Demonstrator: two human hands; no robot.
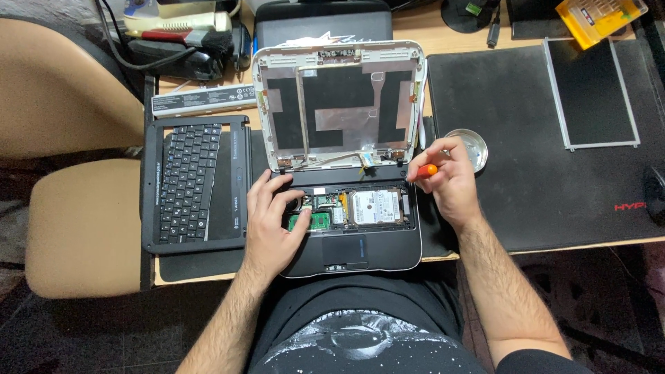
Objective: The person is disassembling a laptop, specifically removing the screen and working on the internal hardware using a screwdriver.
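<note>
Off to my left the removed keyboard panel [195, 184] lies flat on the desk, with a long white battery pack [204, 100] just above it. My left hand [271, 221] rests spread on the opened laptop base [353, 228] — fingers loosely apart, gripping nothing, the fingertips touching the green circuit board [313, 220] in the left part of the bay. Beside the board, to its right, sits the silver hard drive [376, 206]. The bare lid shell [338, 104] stands open behind it, its screen taken out. My right hand [447, 174] is curled closed around an orange-handled screwdriver [425, 170] at the laptop's right hinge corner. Just beyond it — a small round metal dish [472, 144] on the black mat [547, 159], and farther right the loose screen panel [594, 93].
</note>
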